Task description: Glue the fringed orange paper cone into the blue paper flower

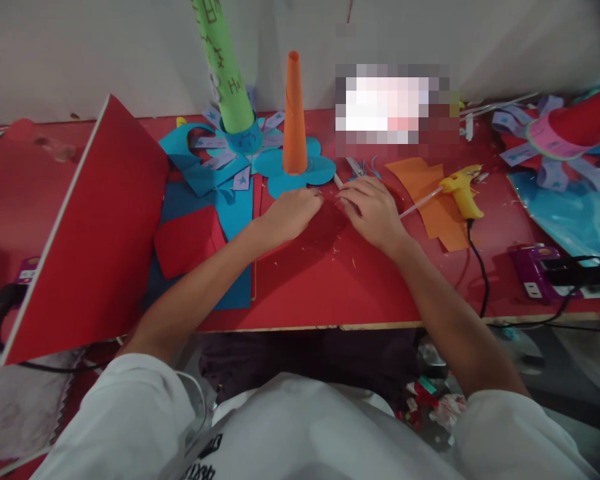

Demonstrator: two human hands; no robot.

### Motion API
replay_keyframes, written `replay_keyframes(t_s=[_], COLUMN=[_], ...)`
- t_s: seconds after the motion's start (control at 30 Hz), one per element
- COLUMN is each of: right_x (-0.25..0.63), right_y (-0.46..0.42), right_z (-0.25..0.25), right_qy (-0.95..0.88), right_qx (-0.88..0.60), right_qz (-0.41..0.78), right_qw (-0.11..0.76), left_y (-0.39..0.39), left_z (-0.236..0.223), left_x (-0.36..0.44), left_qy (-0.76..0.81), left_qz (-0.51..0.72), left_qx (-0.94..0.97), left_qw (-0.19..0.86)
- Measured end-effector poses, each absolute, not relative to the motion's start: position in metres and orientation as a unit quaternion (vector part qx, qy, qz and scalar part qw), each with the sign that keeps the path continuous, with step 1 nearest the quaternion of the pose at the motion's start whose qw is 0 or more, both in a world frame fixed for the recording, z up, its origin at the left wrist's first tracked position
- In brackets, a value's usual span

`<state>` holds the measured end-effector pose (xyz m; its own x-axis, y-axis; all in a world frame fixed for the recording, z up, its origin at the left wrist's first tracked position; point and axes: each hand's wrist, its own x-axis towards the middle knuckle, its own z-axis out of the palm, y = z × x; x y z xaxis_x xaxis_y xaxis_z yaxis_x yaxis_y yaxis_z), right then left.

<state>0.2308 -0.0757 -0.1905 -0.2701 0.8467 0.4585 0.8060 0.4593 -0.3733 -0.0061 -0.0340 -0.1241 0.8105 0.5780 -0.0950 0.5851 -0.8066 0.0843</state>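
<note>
My left hand (294, 212) is closed, its fingertips pinched together just in front of a blue flower-shaped paper base (275, 183). Whatever it holds, if anything, cannot be made out against the red table. Close by on the right, my right hand (373, 210) has its fingers bent and drawn together, pointing at the left one. What lies between those fingers is hidden too. An orange paper cone (295, 123) stands upright on the blue base. Scissors (354, 167) lie partly hidden just beyond my right hand.
A yellow glue gun (463, 190) rests by orange paper pieces (425, 190), its cord hanging over the edge. Left are a leaning red board (95, 240), folded red paper (190, 241) and a green paper tube (225, 73). A purple power socket (535, 273) sits right.
</note>
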Motion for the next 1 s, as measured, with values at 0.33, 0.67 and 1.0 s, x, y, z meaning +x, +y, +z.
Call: replay_keyframes(t_s=[0.33,0.67,1.0], right_x=[0.232,0.232,0.232], right_y=[-0.074,-0.074,-0.074], right_z=[-0.195,-0.194,-0.194], right_qy=[-0.795,-0.8,-0.801], right_qx=[-0.515,-0.507,-0.507], right_qz=[0.026,0.03,0.038], right_qw=[0.319,0.32,0.316], left_y=[-0.043,-0.037,-0.034], left_z=[-0.119,-0.123,-0.123], left_x=[-0.015,-0.017,-0.019], left_qy=[0.244,0.251,0.231], left_qz=[-0.064,-0.018,-0.053], left_qx=[0.966,0.965,0.969], left_qw=[0.05,0.073,0.068])
